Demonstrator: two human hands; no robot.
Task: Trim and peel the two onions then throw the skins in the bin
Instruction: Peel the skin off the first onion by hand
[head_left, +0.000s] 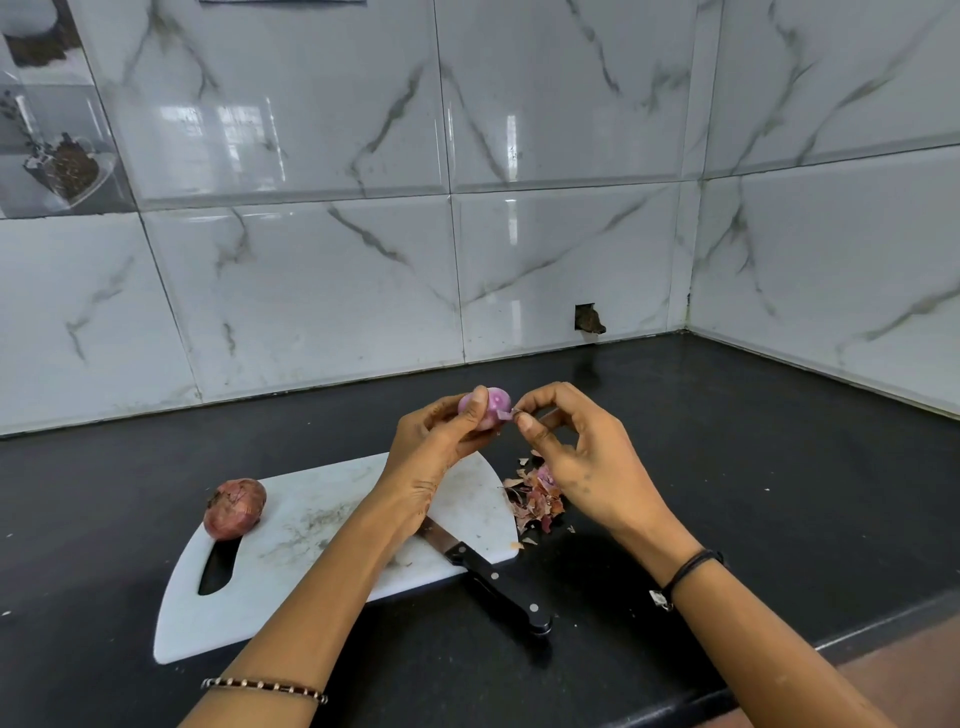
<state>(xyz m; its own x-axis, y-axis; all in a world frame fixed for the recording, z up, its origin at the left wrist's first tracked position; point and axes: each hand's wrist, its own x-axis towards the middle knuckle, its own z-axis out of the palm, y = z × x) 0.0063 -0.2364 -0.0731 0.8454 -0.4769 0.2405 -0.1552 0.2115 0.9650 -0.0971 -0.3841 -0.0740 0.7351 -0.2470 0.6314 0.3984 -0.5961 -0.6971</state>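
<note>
Nearest me, the black-handled knife (496, 583) lies with its blade on the white cutting board (311, 525) and its handle out over the dark desk (779, 493). At the board's left end, beside the handle slot, the unpeeled onion (235, 508) rests. Just off the board's right edge, a heap of skins (537, 501) lies on the desk. Above them, my left hand (431, 452) has its fingers curled round the part-peeled onion (496, 402), held in the air. My right hand (576, 457) pinches a strip of its skin between thumb and forefinger. Behind stands the marble-tiled wall (519, 234).
</note>
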